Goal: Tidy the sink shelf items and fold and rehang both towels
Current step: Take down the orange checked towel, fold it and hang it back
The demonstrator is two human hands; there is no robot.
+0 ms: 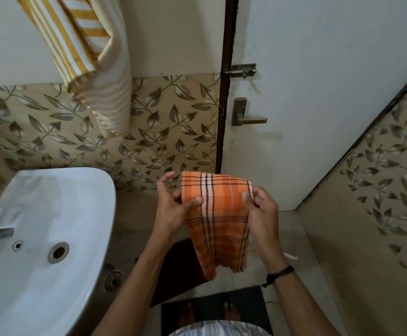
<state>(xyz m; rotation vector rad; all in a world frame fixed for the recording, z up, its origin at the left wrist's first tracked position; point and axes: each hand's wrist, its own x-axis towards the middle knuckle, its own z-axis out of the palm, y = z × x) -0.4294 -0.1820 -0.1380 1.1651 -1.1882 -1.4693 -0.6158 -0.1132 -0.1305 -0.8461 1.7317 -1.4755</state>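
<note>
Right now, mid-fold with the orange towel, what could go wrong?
1. The left hand and right hand pinch only the upper part of the orange towel. The left hand's other fingers are splayed, so that side might slip.
2. The towel's lower end hangs loose above the floor near the dark mat. If dropped, it would likely get dirty.
3. The striped towel hangs bunched and slanted on the wall and may slide down.

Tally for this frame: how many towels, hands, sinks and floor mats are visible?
Towels: 2 (orange checked towel, yellow-striped towel)
Hands: 2 (left hand, right hand)
Sinks: 1 (white sink)
Floor mats: 2 (brown mat, black mat)
Total: 7
</note>
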